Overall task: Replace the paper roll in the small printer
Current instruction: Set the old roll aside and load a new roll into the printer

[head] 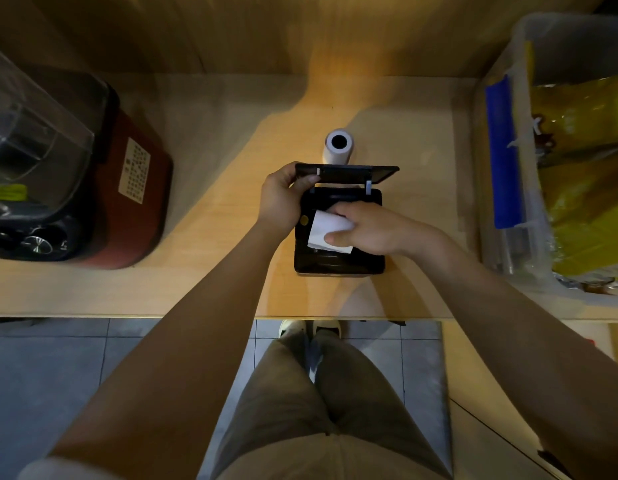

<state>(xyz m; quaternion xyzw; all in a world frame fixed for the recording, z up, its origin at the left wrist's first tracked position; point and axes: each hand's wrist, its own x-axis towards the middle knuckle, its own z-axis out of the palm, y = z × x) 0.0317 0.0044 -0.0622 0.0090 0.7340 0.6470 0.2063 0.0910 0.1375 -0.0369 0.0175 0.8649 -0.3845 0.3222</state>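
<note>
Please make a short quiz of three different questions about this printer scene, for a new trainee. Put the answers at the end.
1. True or false: the lid of the small printer is closed.
2. Which hand holds the white paper over the printer?
A. left hand
B. right hand
C. neither
3. Where does the other paper roll stand, relative to the printer?

Key
1. False. The lid is raised, and the left hand grips its left end.
2. B. The right hand pinches the paper above the open compartment.
3. On the wooden counter just behind the printer, on the far side from the person, upright with its hollow core facing up.
</note>
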